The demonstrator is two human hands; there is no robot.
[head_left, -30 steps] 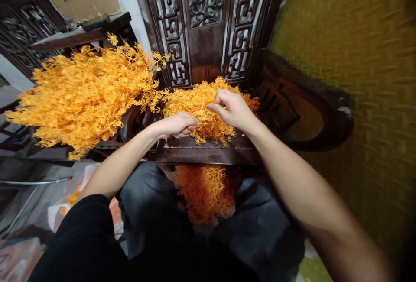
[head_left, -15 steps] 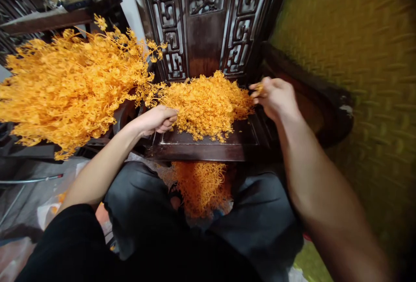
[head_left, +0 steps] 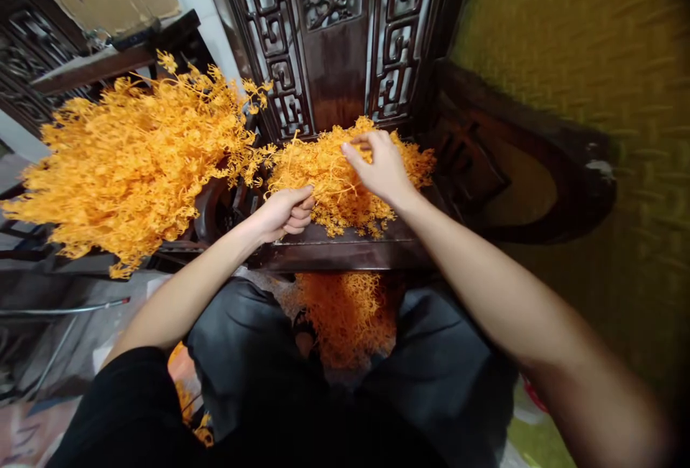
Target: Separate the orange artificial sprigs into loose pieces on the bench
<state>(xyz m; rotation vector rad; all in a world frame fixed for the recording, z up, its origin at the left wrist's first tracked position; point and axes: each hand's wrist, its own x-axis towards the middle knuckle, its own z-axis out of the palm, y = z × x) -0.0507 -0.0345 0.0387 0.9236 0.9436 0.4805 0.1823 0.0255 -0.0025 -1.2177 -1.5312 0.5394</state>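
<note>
Small orange flower-like pieces lie in a pile on a dark wooden bench seat. At the pile's front left, my left hand is closed in a pinch, apparently on a thin orange stem whose end shows by the thumb. My right hand hovers over the middle of the pile, thumb and fingers apart, with nothing seen between them. To the left spreads a large bunch of orange flower sprays, its right tips reaching the pile.
A carved wooden backrest rises behind the pile. On the right are a curved dark armrest and yellow-green textured material. More orange strands lie below the bench between my legs. Metal rods are at the left.
My right hand has moved left from the pile's right edge to above its middle, and its fingers have opened. My left hand has shifted slightly right. The view has shifted a little.
</note>
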